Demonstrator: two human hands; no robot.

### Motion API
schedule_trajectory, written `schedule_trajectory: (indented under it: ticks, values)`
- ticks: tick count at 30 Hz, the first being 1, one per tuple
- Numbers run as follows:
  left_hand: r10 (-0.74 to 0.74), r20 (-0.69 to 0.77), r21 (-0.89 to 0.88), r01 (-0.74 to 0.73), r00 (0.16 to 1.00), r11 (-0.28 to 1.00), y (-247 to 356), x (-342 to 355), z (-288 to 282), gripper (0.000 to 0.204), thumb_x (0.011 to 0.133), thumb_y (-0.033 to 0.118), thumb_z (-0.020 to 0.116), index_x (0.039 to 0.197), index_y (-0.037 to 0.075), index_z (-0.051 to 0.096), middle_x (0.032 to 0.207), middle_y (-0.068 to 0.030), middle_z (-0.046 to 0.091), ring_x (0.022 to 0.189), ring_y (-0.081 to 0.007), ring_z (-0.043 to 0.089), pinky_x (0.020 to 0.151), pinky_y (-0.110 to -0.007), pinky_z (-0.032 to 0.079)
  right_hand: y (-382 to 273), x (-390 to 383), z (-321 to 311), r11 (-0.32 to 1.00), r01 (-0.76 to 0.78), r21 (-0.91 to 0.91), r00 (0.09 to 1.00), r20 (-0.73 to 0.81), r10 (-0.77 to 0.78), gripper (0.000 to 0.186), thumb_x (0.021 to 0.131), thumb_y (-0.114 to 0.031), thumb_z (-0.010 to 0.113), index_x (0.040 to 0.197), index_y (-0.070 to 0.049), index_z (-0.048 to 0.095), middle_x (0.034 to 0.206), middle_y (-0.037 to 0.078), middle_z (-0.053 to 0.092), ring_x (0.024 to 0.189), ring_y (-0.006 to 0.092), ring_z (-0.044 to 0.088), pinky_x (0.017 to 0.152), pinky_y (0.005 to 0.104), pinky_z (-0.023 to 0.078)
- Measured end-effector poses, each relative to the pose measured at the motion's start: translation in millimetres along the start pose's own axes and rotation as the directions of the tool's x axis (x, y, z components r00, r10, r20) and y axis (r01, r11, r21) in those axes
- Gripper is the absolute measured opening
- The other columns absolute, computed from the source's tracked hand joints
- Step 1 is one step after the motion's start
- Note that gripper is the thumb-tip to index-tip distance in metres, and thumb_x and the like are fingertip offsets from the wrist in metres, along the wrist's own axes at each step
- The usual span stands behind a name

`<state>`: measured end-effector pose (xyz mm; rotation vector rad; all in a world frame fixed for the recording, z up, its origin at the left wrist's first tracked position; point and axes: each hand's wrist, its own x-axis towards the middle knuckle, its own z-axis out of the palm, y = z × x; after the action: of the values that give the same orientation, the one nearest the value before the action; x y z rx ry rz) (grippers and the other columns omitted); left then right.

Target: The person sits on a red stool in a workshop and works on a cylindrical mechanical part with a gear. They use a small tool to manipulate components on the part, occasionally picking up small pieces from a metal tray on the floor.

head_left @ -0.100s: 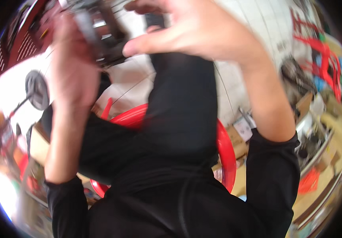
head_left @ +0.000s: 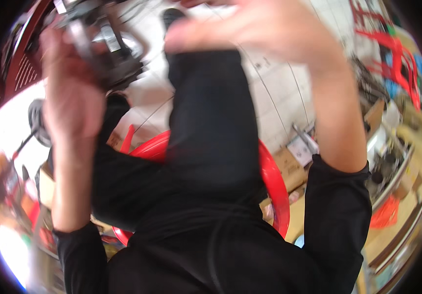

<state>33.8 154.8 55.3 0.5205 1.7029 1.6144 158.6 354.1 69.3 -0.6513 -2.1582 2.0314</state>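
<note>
At the upper left, my left hand [head_left: 76,98] grips a dark machine part [head_left: 105,54] with a curved metal body and a bright silvery patch. Motion blur and the hand itself hide its exact kind. My right hand [head_left: 270,34] is raised at the top middle, to the right of the part and apart from it. Its thumb stretches toward the left, away from the fingers, which run toward the upper edge. Nothing shows between thumb and fingers.
I sit on a red plastic chair [head_left: 274,186], my dark-trousered legs over a tiled floor [head_left: 279,93]. A dark red slatted rack [head_left: 24,68] stands at the upper left. Right are a red stool [head_left: 397,59], a cardboard box [head_left: 288,165] and a tray of metal parts [head_left: 390,166].
My left hand and the machine part have shifted left in the picture. My right hand has moved right, and the gap between its thumb and the part has widened. The view has shifted slightly.
</note>
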Motion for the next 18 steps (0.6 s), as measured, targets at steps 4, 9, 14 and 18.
schedule_trajectory:
  ticks: [4, 9, 14, 18]
  values:
    - [-0.147, 0.396, -0.304, 0.281, 0.906, 0.91, -9, 44, 0, 0.05, 0.095, 0.042, 0.041, 0.119, -0.002, 0.049, 0.104, -0.0086, 0.058, 0.091, -0.014, 0.054, 0.089, -0.032, 0.043, 32, -92, -134, 0.968, -0.24, -0.072, 0.942, -0.26, 0.214, 0.041, 0.086, -0.019, 0.061, 0.119, 0.001, 0.049, 0.108, 0.015, 0.059, 0.097, 0.0178, 0.057, 0.086, 0.0249, 0.045]
    - [-0.164, 0.431, -0.182, 0.264, 0.887, 0.947, -17, 37, 105, 0.05, 0.095, 0.041, 0.041, 0.118, -0.003, 0.048, 0.104, -0.009, 0.059, 0.092, -0.0159, 0.054, 0.087, -0.031, 0.043, 168, -223, -179, 0.955, -0.232, 0.186, 0.829, -0.477, 0.294, 0.022, 0.091, -0.017, 0.054, 0.104, 0.0, 0.057, 0.077, 0.0, 0.056, 0.07, 0.0087, 0.052, 0.065, 0.0228, 0.041]
    - [-0.317, 0.37, 0.077, 0.312, 0.873, 0.947, -29, 34, 197, 0.046, 0.094, 0.045, 0.043, 0.106, 0.003, 0.056, 0.091, -0.0028, 0.06, 0.08, -0.011, 0.052, 0.076, -0.024, 0.042, 249, -325, -195, 0.861, 0.071, 0.504, 0.578, -0.724, 0.376, 0.021, 0.087, -0.022, 0.06, 0.092, -0.002, 0.06, 0.057, -0.004, 0.044, 0.051, 0.0056, 0.04, 0.048, 0.0206, 0.033]
    - [-0.485, 0.5, 0.2, 0.449, 0.717, 0.871, -55, 26, 234, 0.051, 0.094, 0.047, 0.041, 0.12, 0.005, 0.05, 0.112, -0.0054, 0.057, 0.102, -0.0153, 0.053, 0.085, -0.031, 0.045, 283, -368, -181, 0.799, -0.268, 0.538, 0.599, -0.556, 0.575, 0.021, 0.09, -0.022, 0.054, 0.094, -0.002, 0.056, 0.054, -0.007, 0.036, 0.044, 0.0032, 0.03, 0.04, 0.019, 0.021]
